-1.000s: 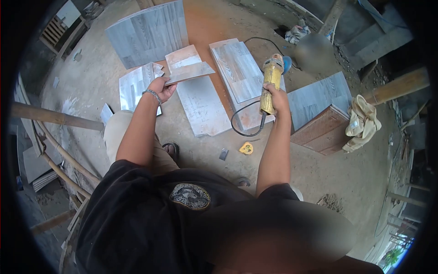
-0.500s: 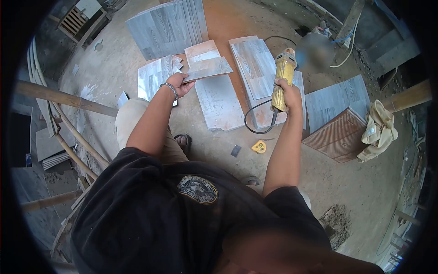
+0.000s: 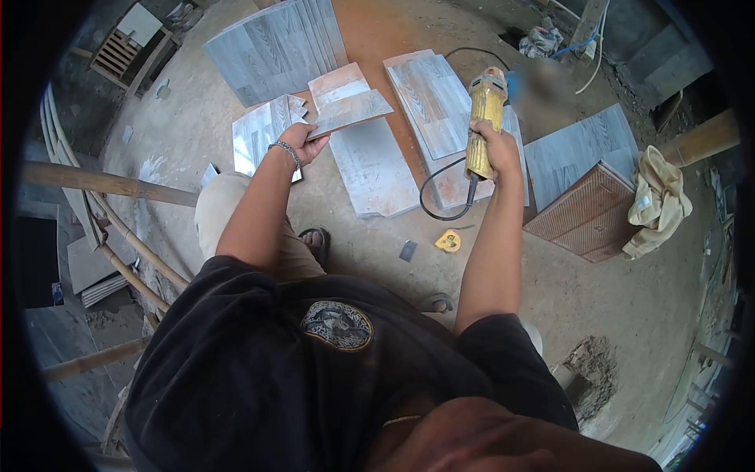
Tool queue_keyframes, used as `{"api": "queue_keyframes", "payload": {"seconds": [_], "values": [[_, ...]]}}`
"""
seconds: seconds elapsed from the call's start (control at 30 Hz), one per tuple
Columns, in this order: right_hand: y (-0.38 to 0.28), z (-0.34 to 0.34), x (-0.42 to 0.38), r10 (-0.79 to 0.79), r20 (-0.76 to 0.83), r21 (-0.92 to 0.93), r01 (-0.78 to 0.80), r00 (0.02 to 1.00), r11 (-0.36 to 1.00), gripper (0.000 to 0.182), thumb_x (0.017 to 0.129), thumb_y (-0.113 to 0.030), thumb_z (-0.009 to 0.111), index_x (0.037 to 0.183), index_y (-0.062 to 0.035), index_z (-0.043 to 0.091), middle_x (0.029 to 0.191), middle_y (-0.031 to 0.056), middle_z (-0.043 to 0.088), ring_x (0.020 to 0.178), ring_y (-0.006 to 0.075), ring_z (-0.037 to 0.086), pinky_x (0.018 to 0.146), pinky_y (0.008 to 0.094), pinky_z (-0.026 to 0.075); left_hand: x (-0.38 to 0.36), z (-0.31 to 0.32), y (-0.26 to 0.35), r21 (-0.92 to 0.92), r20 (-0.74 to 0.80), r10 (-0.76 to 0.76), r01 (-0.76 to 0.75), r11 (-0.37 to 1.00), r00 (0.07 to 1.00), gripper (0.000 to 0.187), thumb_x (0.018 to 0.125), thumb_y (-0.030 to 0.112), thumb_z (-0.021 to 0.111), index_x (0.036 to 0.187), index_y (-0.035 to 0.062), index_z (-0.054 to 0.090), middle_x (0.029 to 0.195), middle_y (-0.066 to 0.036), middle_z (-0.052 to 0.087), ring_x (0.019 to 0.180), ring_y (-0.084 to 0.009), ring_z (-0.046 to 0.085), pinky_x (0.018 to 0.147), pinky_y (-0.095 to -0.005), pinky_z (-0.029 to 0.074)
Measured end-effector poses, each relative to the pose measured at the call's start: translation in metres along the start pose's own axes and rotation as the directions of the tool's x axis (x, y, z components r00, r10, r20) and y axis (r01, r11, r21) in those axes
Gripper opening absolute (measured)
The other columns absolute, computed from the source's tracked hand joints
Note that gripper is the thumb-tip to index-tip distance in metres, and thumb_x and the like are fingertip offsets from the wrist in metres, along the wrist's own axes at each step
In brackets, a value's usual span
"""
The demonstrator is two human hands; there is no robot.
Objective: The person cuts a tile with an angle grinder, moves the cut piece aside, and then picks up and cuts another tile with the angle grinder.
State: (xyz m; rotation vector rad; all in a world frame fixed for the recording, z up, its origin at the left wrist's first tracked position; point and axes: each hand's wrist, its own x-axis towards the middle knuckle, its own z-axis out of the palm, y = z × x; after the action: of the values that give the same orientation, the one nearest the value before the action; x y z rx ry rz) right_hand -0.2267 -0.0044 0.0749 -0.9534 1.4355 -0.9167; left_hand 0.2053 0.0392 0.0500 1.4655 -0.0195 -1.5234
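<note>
A cut piece of grey wood-grain tile (image 3: 351,112) is pinched at its left end by my left hand (image 3: 303,145), above a pale tile lying face down (image 3: 373,169). My right hand (image 3: 494,148) is wrapped round the yellow body of an angle grinder (image 3: 487,106), whose head points away from me. From its lower end a black cord (image 3: 437,214) loops to the left and passes behind the tool. The grinder's disc cannot be made out. Under and beside the grinder lie stacked grey tiles (image 3: 425,98).
Several tiles (image 3: 271,47) stand upright at the back left. A yellow tape measure (image 3: 448,241) and a small dark flat piece (image 3: 407,251) lie on the floor. To the right are leaning tiles (image 3: 586,211) and a cream cloth (image 3: 659,197). A bamboo pole (image 3: 110,182) crosses the left side.
The view has shifted slightly. Both hands keep their holds on the tile piece and the grinder, with little visible movement relative to the tiles.
</note>
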Motion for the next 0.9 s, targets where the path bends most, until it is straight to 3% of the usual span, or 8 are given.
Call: {"api": "queue_keyframes", "payload": {"seconds": [0.2,0.33,0.47,0.7,0.77,0.8,0.83,0.9], "values": [[-0.008,0.0,-0.007,-0.018,-0.016,0.008,0.018,1.0,1.0,0.047,0.075,-0.031,0.081,0.099,0.0083,0.07,0.084,0.0127,0.071,0.067,0.0207,0.068,0.061,0.0356,0.053,0.001,0.001,-0.008,-0.031,-0.009,-0.007,0.007,1.0,1.0,0.026,0.106,0.013,0.048,0.122,-0.0075,0.052,0.115,-0.02,0.065,0.099,-0.029,0.072,0.081,-0.0379,0.067],[-0.003,0.001,-0.004,-0.011,-0.01,0.011,0.012,1.0,1.0,0.045,0.075,-0.03,0.081,0.099,0.007,0.071,0.083,0.0117,0.071,0.067,0.0197,0.068,0.062,0.035,0.052,0.024,-0.012,-0.084,0.31,-0.042,-0.119,0.126,0.942,0.992,0.034,0.11,0.025,0.044,0.136,0.0039,0.05,0.133,-0.014,0.061,0.112,-0.0312,0.068,0.088,-0.0505,0.063],[0.001,0.004,-0.006,-0.021,-0.007,0.004,0.021,1.0,1.0,0.044,0.075,-0.031,0.081,0.096,0.0065,0.072,0.084,0.0112,0.071,0.069,0.019,0.067,0.063,0.0345,0.052,0.085,-0.035,-0.173,0.33,-0.131,-0.261,0.291,0.898,0.956,0.045,0.11,0.032,0.043,0.15,0.0101,0.042,0.146,-0.014,0.055,0.125,-0.0344,0.061,0.094,-0.0599,0.057],[0.005,0.004,-0.008,-0.065,0.009,-0.012,0.065,0.998,0.998,0.046,0.077,-0.034,0.082,0.096,0.0064,0.069,0.081,0.0114,0.069,0.062,0.0199,0.066,0.057,0.0345,0.053,0.137,-0.046,-0.226,0.498,-0.358,-0.146,0.321,0.806,0.922,0.049,0.106,0.036,0.052,0.146,0.0084,0.051,0.149,-0.017,0.054,0.129,-0.0371,0.058,0.095,-0.0578,0.055],[-0.007,0.004,-0.019,-0.036,0.014,-0.008,0.036,0.999,0.999,0.047,0.077,-0.035,0.082,0.096,0.0061,0.07,0.081,0.0114,0.069,0.062,0.0199,0.066,0.056,0.0348,0.053,0.099,-0.024,-0.195,0.983,-0.154,0.027,0.151,0.107,0.988,0.045,0.099,0.035,0.061,0.134,0.0056,0.061,0.143,-0.019,0.058,0.126,-0.0372,0.059,0.089,-0.0534,0.056],[-0.011,0.004,-0.024,-0.012,0.023,-0.008,0.012,1.0,1.0,0.047,0.077,-0.036,0.082,0.096,0.0059,0.07,0.081,0.0114,0.069,0.061,0.0199,0.066,0.056,0.035,0.053,0.05,-0.003,-0.19,0.995,-0.101,0.375,0.088,0.05,0.921,0.042,0.097,0.036,0.064,0.124,0.0045,0.065,0.128,-0.02,0.064,0.122,-0.0371,0.061,0.093,-0.0516,0.053],[-0.01,0.004,-0.021,-0.008,0.015,-0.002,0.008,1.0,1.0,0.047,0.077,-0.036,0.082,0.096,0.0059,0.07,0.081,0.0114,0.069,0.061,0.0199,0.066,0.056,0.035,0.053,-0.002,0.024,-0.186,0.999,-0.014,0.671,0.042,-0.025,0.741,0.039,0.095,0.038,0.067,0.114,0.0034,0.068,0.114,-0.021,0.07,0.118,-0.0371,0.063,0.098,-0.0499,0.049],[-0.004,0.003,-0.013,-0.083,0.005,-0.004,0.083,0.997,0.997,0.05,0.077,-0.038,0.082,0.097,0.006,0.069,0.08,0.0116,0.069,0.06,0.0204,0.067,0.055,0.0351,0.054,-0.037,0.05,-0.174,0.832,0.534,0.694,-0.446,-0.33,0.483,0.034,0.09,0.035,0.074,0.1,0.0033,0.066,0.09,-0.017,0.069,0.094,-0.0314,0.069,0.086,-0.0476,0.052]]}}
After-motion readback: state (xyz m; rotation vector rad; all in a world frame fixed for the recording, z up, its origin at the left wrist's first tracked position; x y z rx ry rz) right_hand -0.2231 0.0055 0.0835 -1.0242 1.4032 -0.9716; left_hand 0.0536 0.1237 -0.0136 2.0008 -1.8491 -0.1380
